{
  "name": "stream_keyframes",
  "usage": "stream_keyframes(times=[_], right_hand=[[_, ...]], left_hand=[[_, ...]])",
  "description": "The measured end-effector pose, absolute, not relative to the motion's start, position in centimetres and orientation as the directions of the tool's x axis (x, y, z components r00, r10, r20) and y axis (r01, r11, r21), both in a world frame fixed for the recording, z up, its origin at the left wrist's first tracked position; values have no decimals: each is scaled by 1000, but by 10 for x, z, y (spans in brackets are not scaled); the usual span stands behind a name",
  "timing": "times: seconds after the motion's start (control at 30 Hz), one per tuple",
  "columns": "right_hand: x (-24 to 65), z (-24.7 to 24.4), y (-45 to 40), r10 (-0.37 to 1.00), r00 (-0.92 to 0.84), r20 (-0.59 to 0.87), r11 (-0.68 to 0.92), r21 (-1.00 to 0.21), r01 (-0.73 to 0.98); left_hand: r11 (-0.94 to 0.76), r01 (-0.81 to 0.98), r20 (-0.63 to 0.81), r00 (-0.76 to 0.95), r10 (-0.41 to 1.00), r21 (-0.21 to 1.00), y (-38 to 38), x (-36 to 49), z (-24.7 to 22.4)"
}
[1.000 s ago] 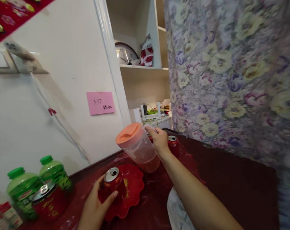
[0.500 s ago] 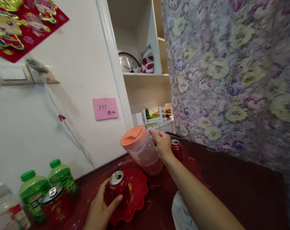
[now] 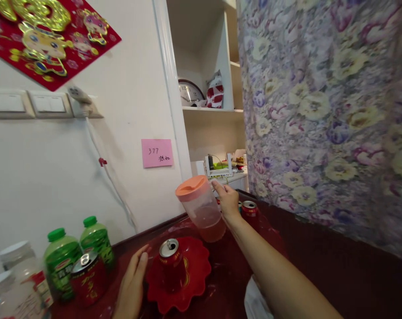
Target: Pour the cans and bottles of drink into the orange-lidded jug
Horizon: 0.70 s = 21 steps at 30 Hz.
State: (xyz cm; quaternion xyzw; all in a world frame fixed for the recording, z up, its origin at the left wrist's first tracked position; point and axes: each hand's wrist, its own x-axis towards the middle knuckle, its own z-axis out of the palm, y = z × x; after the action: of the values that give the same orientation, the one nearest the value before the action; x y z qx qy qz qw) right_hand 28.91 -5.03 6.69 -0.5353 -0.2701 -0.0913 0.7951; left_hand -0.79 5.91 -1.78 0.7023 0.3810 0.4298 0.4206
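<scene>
On a red scalloped plate stands an opened red drink can, upright. Just left of the plate is my left hand, fingers stretched out and apart from the can, holding nothing. My right hand is wrapped round the handle of a clear plastic pitcher with an orange lid. The pitcher leans to the left, with some pinkish-orange liquid in its bottom. Its handle is mostly hidden by my fingers. Behind my right wrist another red can stands on the dark red table.
At the left are another red can, two green-capped bottles and white-lidded jars. A white plastic bag lies under my right forearm. The wall rises behind, with a floral curtain to the right and shelves between.
My left hand has let go of the can on the plate and drawn away to the left. The view has shifted slightly left. My right hand still holds the tilted pitcher.
</scene>
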Motion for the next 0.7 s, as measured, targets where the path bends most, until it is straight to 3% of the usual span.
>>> stream_keyframes(times=[0.13,0.23,0.37,0.7], right_hand=[[292,64,-32,132,844,520,402,-806,434],[292,59,-16,133,847,515,398,-810,430],[289,49,5,142,856,498,396,-821,412],[288,23,43,217,872,440,428,-845,320]], left_hand=[[-319,126,281,248,927,940,64,-9,-23],[-207,23,198,201,959,978,64,-8,-27],[-72,-75,86,212,973,995,65,-8,-34],[5,-123,23,223,974,992,65,-11,-38]])
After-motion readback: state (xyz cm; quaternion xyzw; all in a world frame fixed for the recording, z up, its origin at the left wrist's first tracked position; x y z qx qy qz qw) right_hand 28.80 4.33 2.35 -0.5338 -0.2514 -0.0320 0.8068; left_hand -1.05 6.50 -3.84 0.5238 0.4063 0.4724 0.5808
